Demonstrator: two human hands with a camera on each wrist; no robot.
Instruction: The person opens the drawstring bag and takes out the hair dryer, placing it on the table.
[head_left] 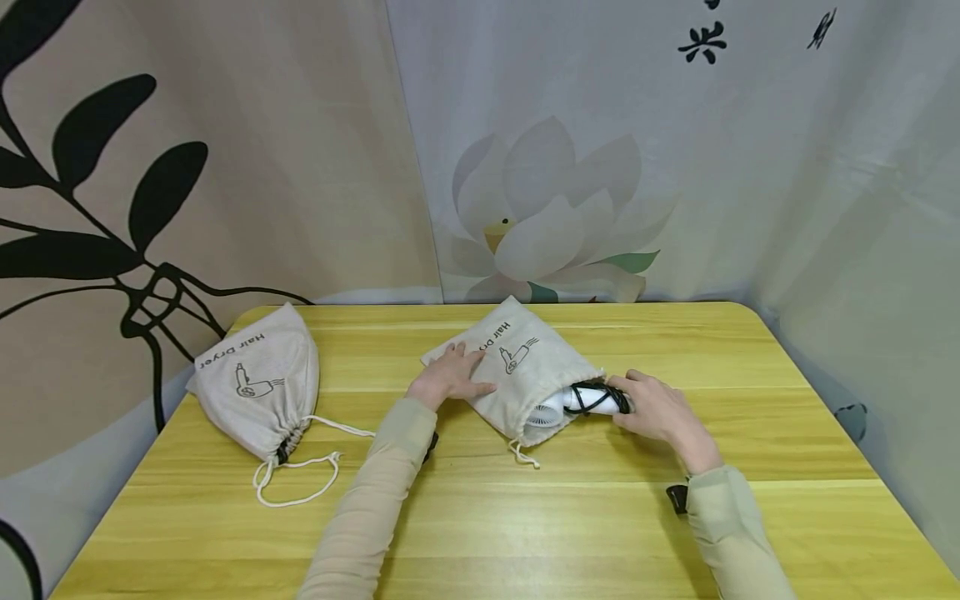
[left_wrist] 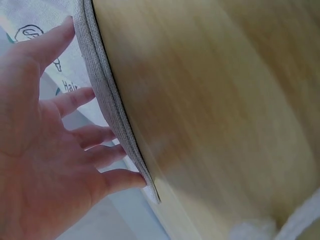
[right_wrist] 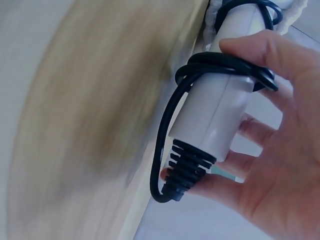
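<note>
A cream cloth drawstring bag [head_left: 551, 362] lies on the table, printed "Hair Dryer" with a dryer outline. Its mouth gapes toward the right, and the vented end of a white hair dryer [head_left: 546, 414] shows inside it. My left hand [head_left: 450, 375] rests with spread fingers on the bag's closed end; in the left wrist view those fingers lie along the seam edge. With my right hand [head_left: 658, 408] I grip the dryer's handle [right_wrist: 215, 110], which sticks out of the mouth. Black cord [right_wrist: 220, 62] is wound round that handle. The dryer's farther parts are hidden by cloth.
A second bag [head_left: 258, 379] of the same kind, bulging and drawn together at its neck, lies at the table's left edge. Its white drawstring [head_left: 300, 502] trails over the wooden table [head_left: 570, 533]. Printed curtains [head_left: 300, 167] hang behind the table.
</note>
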